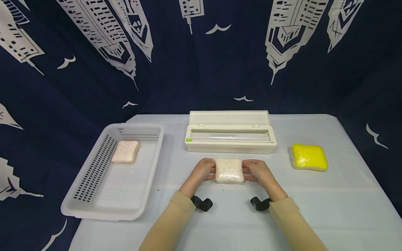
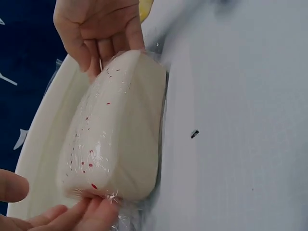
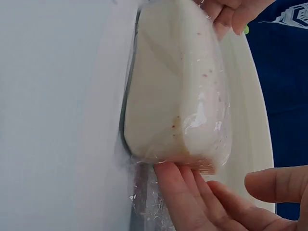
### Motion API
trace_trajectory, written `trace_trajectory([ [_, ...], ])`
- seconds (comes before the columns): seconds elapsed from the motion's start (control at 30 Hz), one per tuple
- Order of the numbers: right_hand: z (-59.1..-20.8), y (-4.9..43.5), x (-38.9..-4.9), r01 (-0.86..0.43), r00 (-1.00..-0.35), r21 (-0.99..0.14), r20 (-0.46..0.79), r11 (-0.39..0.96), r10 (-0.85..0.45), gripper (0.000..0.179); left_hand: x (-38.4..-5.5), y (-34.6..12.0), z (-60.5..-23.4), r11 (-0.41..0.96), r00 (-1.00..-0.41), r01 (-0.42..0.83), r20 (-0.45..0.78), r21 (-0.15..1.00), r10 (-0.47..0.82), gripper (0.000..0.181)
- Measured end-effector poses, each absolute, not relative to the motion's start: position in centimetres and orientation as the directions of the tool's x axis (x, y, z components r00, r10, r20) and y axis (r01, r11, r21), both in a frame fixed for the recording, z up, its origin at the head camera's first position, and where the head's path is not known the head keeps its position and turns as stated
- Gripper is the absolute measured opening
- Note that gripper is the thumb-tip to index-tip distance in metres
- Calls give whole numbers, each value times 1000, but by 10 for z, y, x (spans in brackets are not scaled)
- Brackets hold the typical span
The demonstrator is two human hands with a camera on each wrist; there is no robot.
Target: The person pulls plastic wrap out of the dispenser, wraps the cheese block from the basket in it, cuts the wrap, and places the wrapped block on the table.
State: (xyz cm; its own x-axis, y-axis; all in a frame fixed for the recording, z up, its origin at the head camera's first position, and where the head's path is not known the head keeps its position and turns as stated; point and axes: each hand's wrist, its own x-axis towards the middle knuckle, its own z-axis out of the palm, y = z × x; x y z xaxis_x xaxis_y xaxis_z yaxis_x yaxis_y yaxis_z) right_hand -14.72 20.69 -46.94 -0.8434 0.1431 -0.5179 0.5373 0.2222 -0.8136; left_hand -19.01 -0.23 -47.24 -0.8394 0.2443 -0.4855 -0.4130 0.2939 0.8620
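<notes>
A cream, red-speckled block wrapped in clear cling film lies on the table in front of me. My left hand is at its left end, fingers extended and touching the wrapped side, with the thumb held apart. Opposite it, my right hand presses straight fingers against the right end, its thumb also away from the block. Loose film bunches by the right fingers in the right wrist view. Behind the block stands a white cling film dispenser, lid raised, with a clear roll inside.
On the left, a white perforated basket holds another speckled block. A yellow block with a pale underside, shiny as if wrapped, lies on the right. A dark blue printed curtain hangs behind the table.
</notes>
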Motion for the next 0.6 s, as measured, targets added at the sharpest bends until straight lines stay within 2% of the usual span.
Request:
trace_trajectory([
  [0.13,-458,208,-142,498,-866,-851,-481,167,135,49,-189,0,-465,214,-875,-393,-435,894,211,37],
  [0.33,-441,209,-128,407,-906,-905,-383,124,182,56,-179,-3,-455,81,-936,-297,-307,951,173,29],
  [0.6,-454,207,-107,419,-881,-891,-352,174,316,41,-158,-10,-468,170,-966,-217,-236,961,105,37],
])
